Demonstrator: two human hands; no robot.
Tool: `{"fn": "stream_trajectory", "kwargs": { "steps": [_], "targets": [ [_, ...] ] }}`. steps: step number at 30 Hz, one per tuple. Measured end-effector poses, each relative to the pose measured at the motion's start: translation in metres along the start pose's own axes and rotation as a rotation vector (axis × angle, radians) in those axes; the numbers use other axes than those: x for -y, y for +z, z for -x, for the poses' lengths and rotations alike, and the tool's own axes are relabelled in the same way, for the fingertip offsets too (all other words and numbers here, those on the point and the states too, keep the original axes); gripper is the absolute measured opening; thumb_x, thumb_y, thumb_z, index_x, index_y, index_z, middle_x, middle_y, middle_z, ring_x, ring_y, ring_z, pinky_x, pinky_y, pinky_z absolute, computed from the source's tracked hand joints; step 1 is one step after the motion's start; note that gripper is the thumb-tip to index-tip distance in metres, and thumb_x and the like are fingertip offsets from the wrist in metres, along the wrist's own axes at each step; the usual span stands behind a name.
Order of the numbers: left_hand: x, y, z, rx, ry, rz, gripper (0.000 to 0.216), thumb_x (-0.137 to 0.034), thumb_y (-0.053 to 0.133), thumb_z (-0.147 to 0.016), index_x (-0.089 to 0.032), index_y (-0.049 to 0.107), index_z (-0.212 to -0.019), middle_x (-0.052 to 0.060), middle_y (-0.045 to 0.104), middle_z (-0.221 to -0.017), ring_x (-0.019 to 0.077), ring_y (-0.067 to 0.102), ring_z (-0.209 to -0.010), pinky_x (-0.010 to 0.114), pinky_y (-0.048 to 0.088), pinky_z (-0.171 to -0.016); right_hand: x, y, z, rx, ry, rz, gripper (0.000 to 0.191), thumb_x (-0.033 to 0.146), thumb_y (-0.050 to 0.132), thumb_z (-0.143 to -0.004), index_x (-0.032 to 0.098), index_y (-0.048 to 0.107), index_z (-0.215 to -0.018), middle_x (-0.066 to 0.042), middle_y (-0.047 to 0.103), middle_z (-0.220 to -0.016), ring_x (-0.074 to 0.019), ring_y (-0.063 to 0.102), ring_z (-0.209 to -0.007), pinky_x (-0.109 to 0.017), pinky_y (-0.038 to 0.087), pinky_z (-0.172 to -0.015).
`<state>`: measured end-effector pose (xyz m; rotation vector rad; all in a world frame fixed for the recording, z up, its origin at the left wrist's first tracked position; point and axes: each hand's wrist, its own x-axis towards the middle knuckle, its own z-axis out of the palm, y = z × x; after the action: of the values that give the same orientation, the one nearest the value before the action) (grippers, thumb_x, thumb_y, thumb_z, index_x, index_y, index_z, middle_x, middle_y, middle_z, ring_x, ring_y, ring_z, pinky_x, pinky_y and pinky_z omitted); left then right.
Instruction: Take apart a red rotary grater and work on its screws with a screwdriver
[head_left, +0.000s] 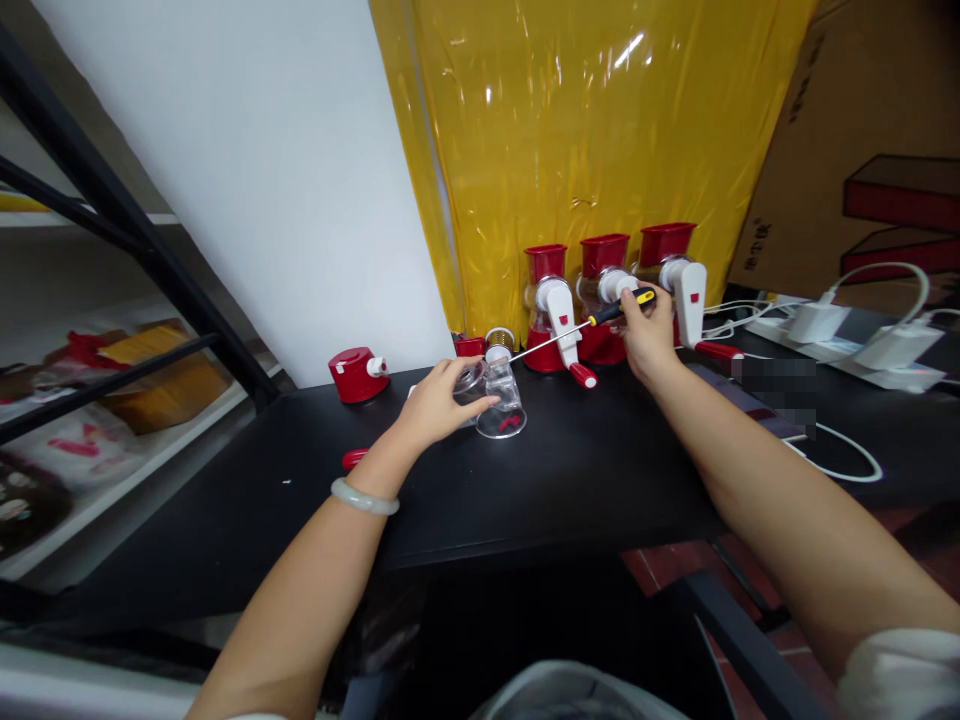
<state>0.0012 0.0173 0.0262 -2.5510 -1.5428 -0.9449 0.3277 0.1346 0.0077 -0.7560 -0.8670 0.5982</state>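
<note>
My left hand is closed around a clear plastic grater body, which lies on the dark table. My right hand grips a long screwdriver by its black and yellow handle. The shaft slopes down to the left, and its tip is by the clear body near my left fingers; whether it touches cannot be made out. Behind the clear body is a metal grater drum. A red suction base with a white knob stands left of my left hand. A red handle lies partly hidden behind my left wrist.
Red and white rotary graters with cranks, a left one, a middle one and a right one, line the yellow-wrapped back. At right are a power strip with white cables and a large cardboard box. A shelf rack stands left.
</note>
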Motion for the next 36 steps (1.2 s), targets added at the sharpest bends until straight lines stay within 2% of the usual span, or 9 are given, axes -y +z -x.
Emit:
{"fn": "stream_trajectory", "kwargs": {
  "steps": [5, 11, 15, 18, 22, 29, 32, 36],
  "targets": [
    [-0.0003, 0.0001, 0.0001, -0.001, 0.007, 0.010, 0.061, -0.058, 0.069, -0.081, -0.031, 0.053, -0.133, 0.007, 0.060, -0.132, 0.0272, 0.062, -0.116, 0.046, 0.049, -0.100, -0.0033, -0.0002, -0.0018, 0.028, -0.060, -0.052, 0.068, 0.047, 0.077, -0.065, 0.029, 0.045, -0.123, -0.006, 0.063, -0.118, -0.0202, 0.068, -0.095, -0.031, 0.059, -0.061],
    [0.0008, 0.0000, -0.0001, -0.001, 0.011, 0.007, 0.062, -0.058, 0.068, -0.081, -0.031, 0.052, -0.134, 0.007, 0.060, -0.131, 0.0276, 0.062, -0.116, 0.046, 0.049, -0.099, 0.0021, 0.0013, -0.0015, 0.054, 0.066, -0.101, 0.046, 0.036, 0.069, -0.070, 0.028, 0.047, -0.110, -0.003, 0.069, -0.103, -0.0192, 0.070, -0.092, -0.028, 0.058, -0.058],
    [0.0003, -0.0003, 0.0002, 0.004, 0.001, 0.003, 0.062, -0.059, 0.068, -0.081, -0.031, 0.052, -0.134, 0.007, 0.060, -0.132, 0.0271, 0.061, -0.117, 0.045, 0.049, -0.100, 0.0031, 0.0018, -0.0007, 0.029, 0.042, -0.089, 0.047, 0.043, 0.069, -0.071, 0.028, 0.049, -0.111, -0.004, 0.067, -0.108, -0.0192, 0.069, -0.094, -0.027, 0.058, -0.057],
    [-0.0002, -0.0002, 0.0002, 0.003, 0.001, 0.008, 0.062, -0.058, 0.068, -0.081, -0.031, 0.052, -0.134, 0.007, 0.060, -0.132, 0.0271, 0.061, -0.117, 0.045, 0.049, -0.100, 0.0003, 0.0009, -0.0011, 0.024, -0.031, -0.046, 0.057, 0.051, 0.073, -0.068, 0.028, 0.050, -0.115, -0.006, 0.064, -0.117, -0.0210, 0.068, -0.100, -0.031, 0.060, -0.061],
    [-0.0002, -0.0003, 0.0001, 0.002, 0.006, 0.008, 0.061, -0.058, 0.069, -0.081, -0.031, 0.052, -0.134, 0.007, 0.060, -0.133, 0.0278, 0.061, -0.117, 0.045, 0.049, -0.100, -0.0029, 0.0003, -0.0023, 0.044, -0.062, -0.059, 0.070, 0.049, 0.077, -0.065, 0.028, 0.047, -0.124, -0.007, 0.063, -0.119, -0.0229, 0.069, -0.100, -0.035, 0.061, -0.067],
    [0.0012, -0.0002, 0.0001, -0.001, 0.016, 0.007, 0.061, -0.058, 0.068, -0.082, -0.032, 0.052, -0.134, 0.007, 0.060, -0.133, 0.0272, 0.061, -0.118, 0.045, 0.049, -0.100, 0.0000, 0.0050, 0.0006, 0.087, -0.007, -0.126, 0.053, 0.040, 0.069, -0.072, 0.032, 0.044, -0.118, -0.003, 0.064, -0.109, -0.0205, 0.070, -0.098, -0.030, 0.059, -0.063],
    [0.0018, 0.0001, 0.0002, -0.002, 0.025, 0.013, 0.061, -0.058, 0.068, -0.082, -0.032, 0.052, -0.134, 0.007, 0.060, -0.134, 0.0269, 0.061, -0.118, 0.045, 0.049, -0.100, -0.0005, 0.0043, 0.0013, 0.092, -0.003, -0.127, 0.056, 0.043, 0.071, -0.071, 0.032, 0.044, -0.119, -0.003, 0.064, -0.113, -0.0194, 0.069, -0.097, -0.030, 0.059, -0.063],
    [0.0020, 0.0002, 0.0003, 0.000, 0.016, 0.008, 0.061, -0.058, 0.068, -0.082, -0.032, 0.051, -0.134, 0.007, 0.060, -0.132, 0.0271, 0.062, -0.116, 0.046, 0.049, -0.099, -0.0034, 0.0021, 0.0005, 0.077, -0.035, -0.093, 0.067, 0.044, 0.078, -0.064, 0.031, 0.045, -0.122, -0.005, 0.061, -0.124, -0.0206, 0.067, -0.103, -0.032, 0.061, -0.069]
  ]
}}
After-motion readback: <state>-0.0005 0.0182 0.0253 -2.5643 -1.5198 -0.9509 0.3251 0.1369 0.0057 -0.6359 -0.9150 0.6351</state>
